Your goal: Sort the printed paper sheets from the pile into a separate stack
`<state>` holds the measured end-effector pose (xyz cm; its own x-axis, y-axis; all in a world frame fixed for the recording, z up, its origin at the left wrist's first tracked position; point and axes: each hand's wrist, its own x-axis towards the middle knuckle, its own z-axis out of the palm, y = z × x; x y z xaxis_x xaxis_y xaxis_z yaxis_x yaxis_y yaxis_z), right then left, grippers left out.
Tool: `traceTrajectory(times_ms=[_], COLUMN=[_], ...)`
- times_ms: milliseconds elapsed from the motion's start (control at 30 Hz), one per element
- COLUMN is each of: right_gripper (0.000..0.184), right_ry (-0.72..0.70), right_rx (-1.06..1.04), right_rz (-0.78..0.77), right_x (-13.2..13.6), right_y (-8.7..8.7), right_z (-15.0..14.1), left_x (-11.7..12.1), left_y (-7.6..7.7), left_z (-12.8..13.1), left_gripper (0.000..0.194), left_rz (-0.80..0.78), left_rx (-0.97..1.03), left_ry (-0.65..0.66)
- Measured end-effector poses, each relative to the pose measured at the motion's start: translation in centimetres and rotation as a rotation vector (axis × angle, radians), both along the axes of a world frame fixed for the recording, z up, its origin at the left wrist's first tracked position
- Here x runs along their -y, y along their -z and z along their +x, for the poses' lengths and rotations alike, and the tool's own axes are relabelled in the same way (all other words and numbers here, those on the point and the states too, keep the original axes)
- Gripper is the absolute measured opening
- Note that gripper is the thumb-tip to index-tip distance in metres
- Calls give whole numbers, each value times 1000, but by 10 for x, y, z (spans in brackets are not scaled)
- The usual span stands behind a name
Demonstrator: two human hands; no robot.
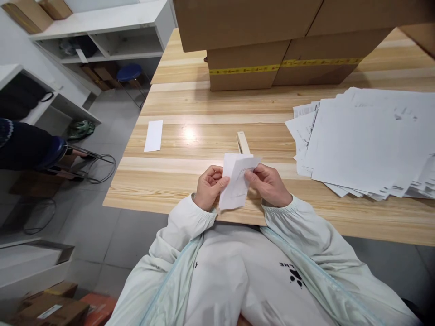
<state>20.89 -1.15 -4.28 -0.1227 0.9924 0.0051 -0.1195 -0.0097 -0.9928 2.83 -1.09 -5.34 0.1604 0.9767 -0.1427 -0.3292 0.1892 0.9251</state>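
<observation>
Between my hands is a folded sheet of paper (234, 192) with faint print, held up near the table's front edge. My left hand (210, 186) pinches its left side between thumb and fingers. At its right side, my right hand (271, 183) grips the edge, thumb on the printed face. Just beyond the paper lies a cream stapler (242, 142), its near end hidden behind the sheet. Farther left on the table is a small white folded paper (153, 136).
A messy pile of printed papers (370, 140) covers the right of the wooden table (190, 167). Cardboard boxes (244, 72) with yellow tape are stacked at the back. Left of the table are white shelves (129, 18), a blue stool (129, 72) and a seated person (27, 145).
</observation>
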Motion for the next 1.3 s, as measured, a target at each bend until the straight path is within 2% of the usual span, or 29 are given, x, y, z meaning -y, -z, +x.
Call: traceTrajectory(times_ms=[133, 200, 267, 400, 567, 833, 900, 1000, 1067, 1133, 1167, 1233, 1300], right_gripper=[55, 58, 58, 60, 61, 58, 57, 57, 51, 46, 57, 92, 116], right_ry=[54, 56, 64, 78, 65, 57, 61, 99, 97, 35, -6, -84, -153], right_rx=[-100, -123, -78, 70, 100, 33, 54, 197, 308, 352, 352, 378, 481], right_rz=[-175, -225, -228, -171, -146, -190, -164, -40, 51, 102, 128, 224, 389], right_x=[0, 0, 1, 3, 4, 4, 4, 6, 8, 10, 11, 13, 14], right_y=[4, 8, 12, 15, 13, 14, 13, 14, 16, 17, 18, 18, 18], right_z=[-8, -13, -15, -17, -17, -17, -17, -17, -17, -17, -17, -17, -17], left_x=[3, 4, 5, 4, 3, 4, 3, 1, 1, 2, 3, 4, 5], left_y=[-2, -3, -2, -1, -2, -2, -4, -5, -3, 0, 1, 2, 2], left_z=[1, 2, 2, 2, 3, 3, 3, 4, 4, 5, 5, 5, 5], left_gripper=[53, 44, 37, 46, 44, 37, 37, 34, 29, 27, 29, 35, 36], left_rz=[64, 111, 130, 91, 76, 74, 85, 126, 141, 117, 99, 63, 3], left_rx=[-58, -69, -68, -32, -21, -58, -66, -123, -163, -163, -151, -128, -98], left_ry=[-123, -132, -77, 41, 45, 10, 17, 3, -46, -106, -136, -202, -252])
